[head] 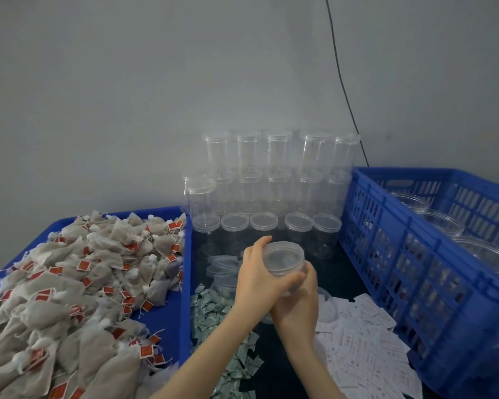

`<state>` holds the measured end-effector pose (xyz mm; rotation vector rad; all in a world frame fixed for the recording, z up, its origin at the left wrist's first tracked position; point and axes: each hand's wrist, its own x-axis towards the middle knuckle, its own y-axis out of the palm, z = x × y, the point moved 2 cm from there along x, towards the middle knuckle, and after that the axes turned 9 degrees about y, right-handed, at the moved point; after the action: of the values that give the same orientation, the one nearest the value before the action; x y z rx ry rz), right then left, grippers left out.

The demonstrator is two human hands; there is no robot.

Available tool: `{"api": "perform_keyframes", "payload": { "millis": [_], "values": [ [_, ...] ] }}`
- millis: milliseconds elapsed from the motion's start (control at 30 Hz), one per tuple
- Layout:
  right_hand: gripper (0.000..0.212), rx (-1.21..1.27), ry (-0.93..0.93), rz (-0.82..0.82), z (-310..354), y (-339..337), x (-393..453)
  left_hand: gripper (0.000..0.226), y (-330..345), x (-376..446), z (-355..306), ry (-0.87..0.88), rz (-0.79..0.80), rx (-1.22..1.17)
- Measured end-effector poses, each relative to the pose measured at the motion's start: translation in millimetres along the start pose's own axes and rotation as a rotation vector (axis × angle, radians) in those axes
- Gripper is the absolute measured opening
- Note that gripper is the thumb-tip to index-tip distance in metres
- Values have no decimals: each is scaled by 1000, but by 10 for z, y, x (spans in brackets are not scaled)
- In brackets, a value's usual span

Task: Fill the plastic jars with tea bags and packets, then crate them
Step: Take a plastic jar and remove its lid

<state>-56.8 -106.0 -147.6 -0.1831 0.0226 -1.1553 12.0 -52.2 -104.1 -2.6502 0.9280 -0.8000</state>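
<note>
A clear plastic jar (284,262) with its lid on is held above the dark table between both hands. My left hand (260,272) curls round its lid from the left. My right hand (297,303) grips the jar's body from below. Grey tea bags (78,286) with red tags fill a blue tray (182,306) on the left. Small grey-green packets (231,341) lie in front of me, and white printed packets (360,349) lie to the right. A blue crate (386,254) at the right holds several lidded jars (441,223).
Empty lidded jars (277,182) are stacked in three rows against the grey wall behind my hands. A loose lid and an open jar (225,272) sit just left of my hands. A black cable (343,82) runs down the wall.
</note>
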Motion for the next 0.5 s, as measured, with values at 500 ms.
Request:
{"api": "perform_keyframes", "payload": {
  "millis": [500],
  "values": [
    [75, 317, 61, 640, 107, -217, 215, 93, -406, 165, 149, -98, 468, -632]
  ]
}}
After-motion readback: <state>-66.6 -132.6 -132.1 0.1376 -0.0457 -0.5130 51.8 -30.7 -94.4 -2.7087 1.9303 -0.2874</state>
